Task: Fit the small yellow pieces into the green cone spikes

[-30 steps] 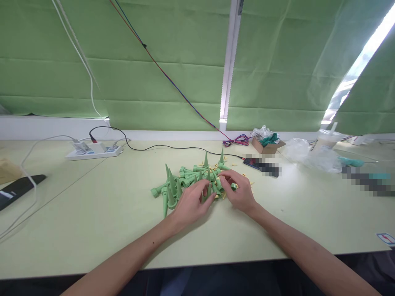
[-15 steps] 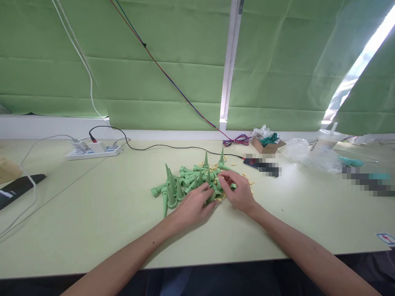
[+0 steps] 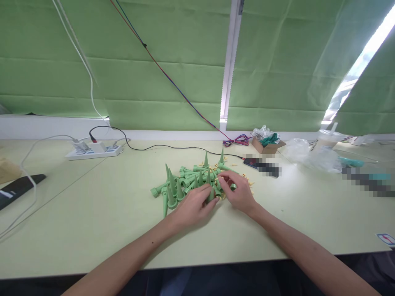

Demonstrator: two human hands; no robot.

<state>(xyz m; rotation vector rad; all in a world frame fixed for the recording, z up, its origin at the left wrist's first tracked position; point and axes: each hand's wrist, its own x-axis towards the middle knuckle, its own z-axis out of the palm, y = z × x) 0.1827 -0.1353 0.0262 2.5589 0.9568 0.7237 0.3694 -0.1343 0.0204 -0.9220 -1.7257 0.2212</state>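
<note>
Standing point-up, pale-green plastic cone is gripped by fingers of left hand, at near edge of piled green plastic cones on bench; right hand is held just rightward, fingers pinched closed, contents hidden.

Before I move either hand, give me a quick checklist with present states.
1. Left hand grip on a green cone: ok, fingers look wrapped around it.
2. Right hand grip on a part: cannot tell, the fingertips hide it.
3. Yellow pieces all together: not ok, scattered around the right side of the green pile.
4. Phone clear of both hands: ok, it lies beyond the right one, cable attached.
5. Drink cup away from the pile: ok, far right.
</note>
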